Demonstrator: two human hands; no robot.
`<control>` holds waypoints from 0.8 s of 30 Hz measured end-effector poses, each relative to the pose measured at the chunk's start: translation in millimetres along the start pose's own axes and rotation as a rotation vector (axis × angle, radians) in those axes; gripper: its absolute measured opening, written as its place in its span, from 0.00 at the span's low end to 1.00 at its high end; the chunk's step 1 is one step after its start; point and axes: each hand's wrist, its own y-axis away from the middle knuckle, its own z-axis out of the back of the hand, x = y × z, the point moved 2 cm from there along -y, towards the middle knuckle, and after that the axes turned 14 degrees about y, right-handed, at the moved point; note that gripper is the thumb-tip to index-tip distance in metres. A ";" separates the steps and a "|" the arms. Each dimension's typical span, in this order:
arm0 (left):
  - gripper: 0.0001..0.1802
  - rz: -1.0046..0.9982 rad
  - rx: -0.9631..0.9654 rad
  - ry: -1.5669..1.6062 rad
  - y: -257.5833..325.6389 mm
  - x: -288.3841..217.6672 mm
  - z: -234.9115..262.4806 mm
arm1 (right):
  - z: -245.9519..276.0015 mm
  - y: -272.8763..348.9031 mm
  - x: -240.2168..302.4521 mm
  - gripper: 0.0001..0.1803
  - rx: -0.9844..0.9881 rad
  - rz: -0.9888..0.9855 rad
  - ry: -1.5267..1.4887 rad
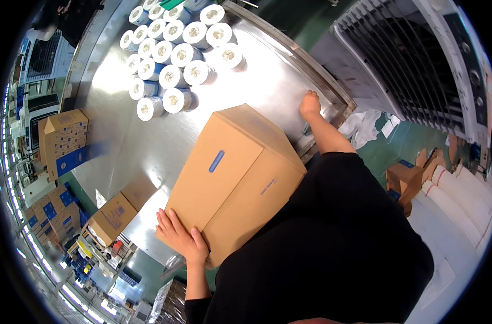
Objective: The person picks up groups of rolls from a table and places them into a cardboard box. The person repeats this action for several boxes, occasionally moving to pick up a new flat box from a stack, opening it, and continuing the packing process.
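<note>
brown box (224, 181), one, large: on the tabletop (278, 67), close against the person's black clothing (321, 243), lying between the two hands. faces plain, with a blue oblong mark on the upper one and small dark print on the nearer one.

left hand (182, 236), one: laid on the box's near left corner, fingers straight and slightly spread, thumb apart; pressed to the cardboard and not gripped round it.

right hand (310, 105), one: clenched, fingers curled in, clear of the box, by the tabletop's right edge; whether anything thin sits inside it cannot be told.

white rolls (177, 100), a cluster, some with blue on the sides: standing on the tabletop beyond the box, ahead of the left hand and to the left of the right hand.

crumpled plastic sheet (360, 128), whitish: just right of the right hand, past the tabletop's edge.

cardboard box (113, 218), one, with a flap out: left of the left hand.

patterned box (67, 137), one, blue and brown: farther off, ahead and left of the left hand.

grey machine (408, 59), one, slatted front: beyond the right hand, to its right.

stacked boxes (52, 212), several: far left of the left hand.
</note>
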 end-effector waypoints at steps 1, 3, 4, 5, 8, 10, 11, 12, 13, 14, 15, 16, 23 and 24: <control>0.33 0.004 -0.014 -0.001 0.9 1.1 -0.8 | -2.3 -4.2 2.3 0.13 0.020 -0.022 0.040; 0.34 0.027 -0.002 0.009 2.8 0.2 0.2 | -4.8 -12.2 6.1 0.11 0.016 0.016 0.156; 0.34 0.025 -0.004 0.014 1.8 -3.0 0.3 | -6.9 -14.4 6.8 0.10 0.014 0.033 0.213; 0.34 0.021 -0.010 0.021 0.8 -4.9 1.1 | -10.4 -18.9 4.9 0.10 0.040 0.076 0.197; 0.34 0.010 -0.012 0.032 -4.5 -3.7 0.8 | -20.0 -31.1 -14.9 0.09 0.050 0.211 0.099; 0.34 0.003 0.005 0.029 -14.0 -7.0 2.2 | -25.4 -36.8 -31.6 0.07 -0.057 0.300 -0.024; 0.34 0.036 -0.005 0.015 -10.1 -6.7 1.8 | 1.7 -30.2 -23.1 0.07 -0.098 0.424 -0.213; 0.34 0.049 -0.012 0.009 -5.1 -6.0 1.3 | 55.0 -17.3 -16.3 0.06 -0.136 0.555 -0.399; 0.33 0.036 -0.012 0.014 -5.4 -5.6 1.2 | 92.0 -10.2 -26.0 0.05 -0.242 0.530 -0.444; 0.33 0.023 -0.009 0.017 -4.9 -5.6 1.2 | 124.6 -5.1 -40.7 0.04 -0.347 0.501 -0.491; 0.33 0.015 -0.008 0.018 -4.7 -4.8 0.2 | 159.6 -2.7 -61.4 0.04 -0.541 0.470 -0.489; 0.33 0.015 -0.022 0.006 -0.9 -8.3 3.2 | 177.4 -7.3 -91.4 0.05 -0.617 0.391 -0.473; 0.32 0.029 -0.014 0.098 -9.2 2.5 5.4 | -7.2 120.3 -499.4 0.17 -0.057 -0.384 0.361; 0.32 0.019 -0.010 0.076 -9.2 1.4 3.4 | -30.4 170.5 -513.4 0.17 0.188 -0.566 0.289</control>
